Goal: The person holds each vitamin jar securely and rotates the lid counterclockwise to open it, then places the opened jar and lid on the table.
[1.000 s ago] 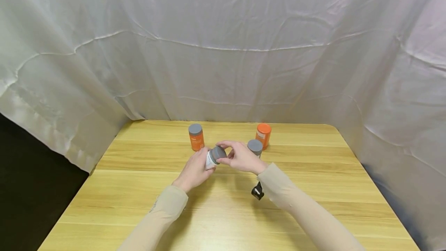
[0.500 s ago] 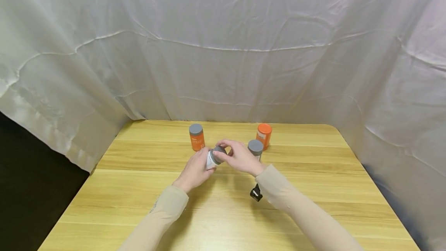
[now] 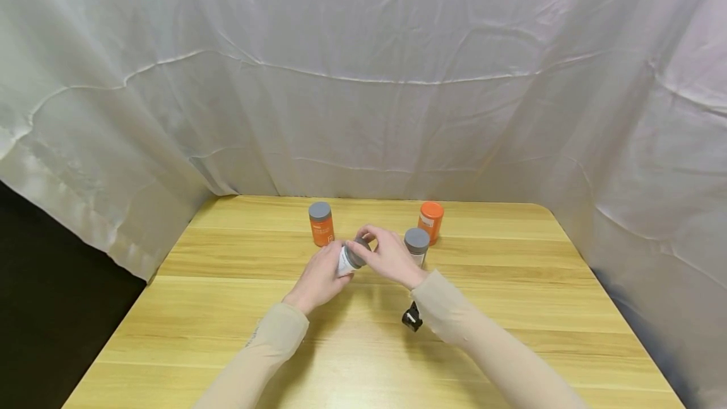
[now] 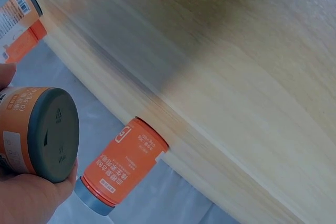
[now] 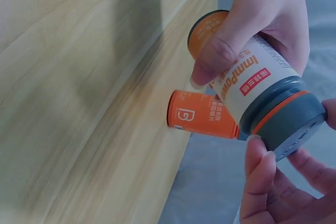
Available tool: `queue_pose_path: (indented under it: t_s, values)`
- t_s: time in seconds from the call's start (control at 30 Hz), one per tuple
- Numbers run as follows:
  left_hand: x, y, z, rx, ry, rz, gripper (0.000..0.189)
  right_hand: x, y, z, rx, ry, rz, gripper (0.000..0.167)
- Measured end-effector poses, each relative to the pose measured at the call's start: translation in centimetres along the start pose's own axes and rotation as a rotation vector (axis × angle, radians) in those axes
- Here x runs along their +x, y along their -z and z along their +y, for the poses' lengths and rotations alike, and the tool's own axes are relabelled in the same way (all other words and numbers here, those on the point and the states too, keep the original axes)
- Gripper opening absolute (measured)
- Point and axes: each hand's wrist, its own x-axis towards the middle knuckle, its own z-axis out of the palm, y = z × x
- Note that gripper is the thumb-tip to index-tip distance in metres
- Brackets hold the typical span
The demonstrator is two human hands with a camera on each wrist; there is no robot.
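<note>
Tilted above the table, a supplement bottle with a white and orange label is gripped round its body by my left hand. Its grey cap points toward my right hand, whose thumb and fingers pinch the cap's edge. An orange band shows at the cap's lower edge in the right wrist view. The left wrist view shows the bottle's dark base and part of the left hand. Just beyond the left hand stands an orange jar with a grey lid.
Behind the right hand stands another grey-capped bottle, partly hidden. An orange jar with an orange lid is beyond it. A small black device shows beside the right cuff. Pale curtains hang behind the wooden table.
My right thumb has moved over the cap, and the fingers have shifted round it. The right wrist and the black device have moved slightly left. The left hand stays nearly still with the bottle.
</note>
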Motion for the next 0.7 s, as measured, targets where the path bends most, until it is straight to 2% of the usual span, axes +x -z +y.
queue_pose_path:
  t_s: [0.2, 0.43, 0.7]
  values:
    - [0.04, -0.03, 0.03, 0.008, -0.008, 0.002, 0.053, -0.01, 0.04, 0.21, 0.01, -0.086, -0.005, 0.039]
    - [0.0, -0.13, 0.01, 0.025, -0.015, -0.001, 0.052, 0.03, 0.31, 0.4, -0.028, -0.184, -0.066, 0.049]
    - [-0.01, -0.16, 0.02, 0.01, -0.005, -0.01, 0.051, 0.03, 0.37, 0.36, -0.056, -0.2, -0.072, 0.05]
